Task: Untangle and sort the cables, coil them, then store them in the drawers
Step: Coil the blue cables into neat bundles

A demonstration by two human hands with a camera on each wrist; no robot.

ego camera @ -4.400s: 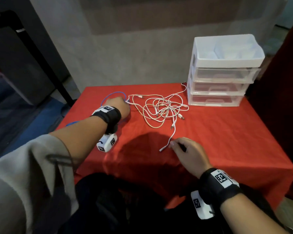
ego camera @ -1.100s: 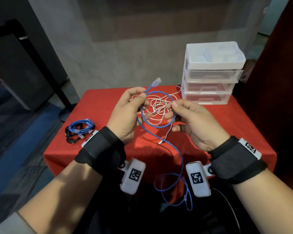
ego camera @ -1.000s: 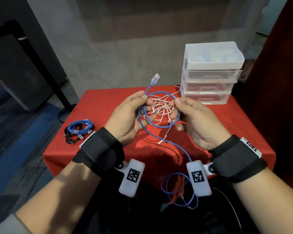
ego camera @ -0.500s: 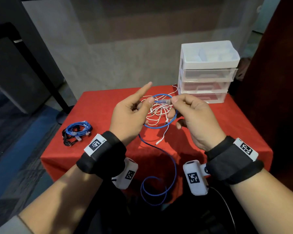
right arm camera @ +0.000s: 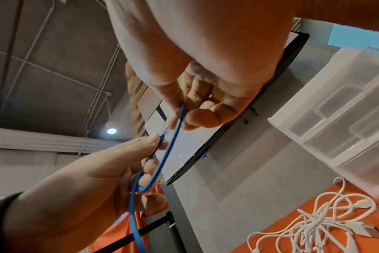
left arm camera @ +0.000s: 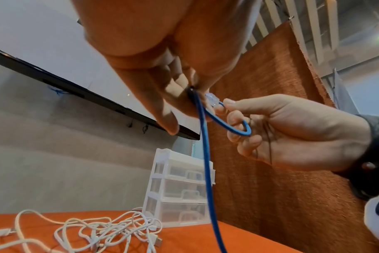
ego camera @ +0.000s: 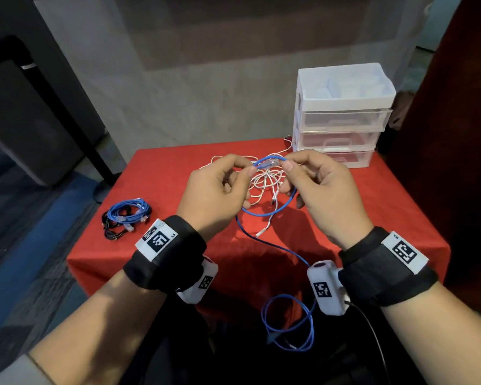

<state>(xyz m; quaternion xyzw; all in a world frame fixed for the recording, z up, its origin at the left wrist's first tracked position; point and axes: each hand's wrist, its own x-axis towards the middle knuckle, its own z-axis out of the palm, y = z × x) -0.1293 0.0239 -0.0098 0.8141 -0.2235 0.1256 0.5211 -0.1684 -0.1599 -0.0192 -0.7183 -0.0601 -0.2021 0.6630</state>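
Note:
Above the red table [ego camera: 386, 218] I hold a blue network cable [ego camera: 270, 213] in both hands. My left hand [ego camera: 250, 170] pinches it where a small loop closes. My right hand [ego camera: 288, 165] pinches the cable just behind its clear plug [ego camera: 270, 163], which lies level between the two hands. The loop [left arm camera: 231, 127] curves around my right fingers. The long blue tail [ego camera: 289, 323] hangs below the table edge into loose rings. A tangle of white cables [ego camera: 264, 182] lies on the table under my hands. The white drawer unit [ego camera: 342, 118] stands at the back right.
A coiled bundle of blue and black cables [ego camera: 127, 218] lies at the table's left front. The drawers [left arm camera: 180, 188] all look closed, and the unit's top is an open tray. A dark red curtain [ego camera: 469, 134] hangs to the right of the table.
The plug, which stood up above the loop a second ago, now lies level between my hands. The loop is smaller, and my left index finger has curled back in.

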